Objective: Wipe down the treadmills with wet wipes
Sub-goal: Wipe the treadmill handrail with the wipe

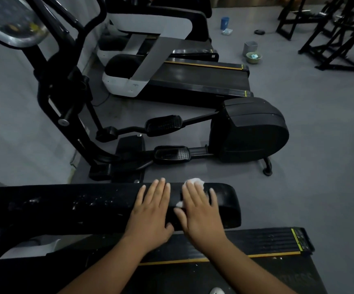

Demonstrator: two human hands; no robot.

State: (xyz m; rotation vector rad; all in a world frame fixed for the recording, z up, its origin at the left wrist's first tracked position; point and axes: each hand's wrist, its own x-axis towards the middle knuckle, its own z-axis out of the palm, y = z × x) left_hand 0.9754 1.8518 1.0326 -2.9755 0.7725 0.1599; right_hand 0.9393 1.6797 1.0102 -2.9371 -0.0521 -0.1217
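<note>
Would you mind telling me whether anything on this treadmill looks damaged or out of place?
Yes: the black handrail carries scattered white flecks, left of the left hand; they may be residue or worn coating. The right hand presses the wet wipe farther right.

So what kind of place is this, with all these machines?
Most likely a gym. A black elliptical trainer with foot pedals stands beside a white-and-black treadmill with a yellow-edged belt, and the right hand presses a white wet wipe on another treadmill's black handrail.
</note>
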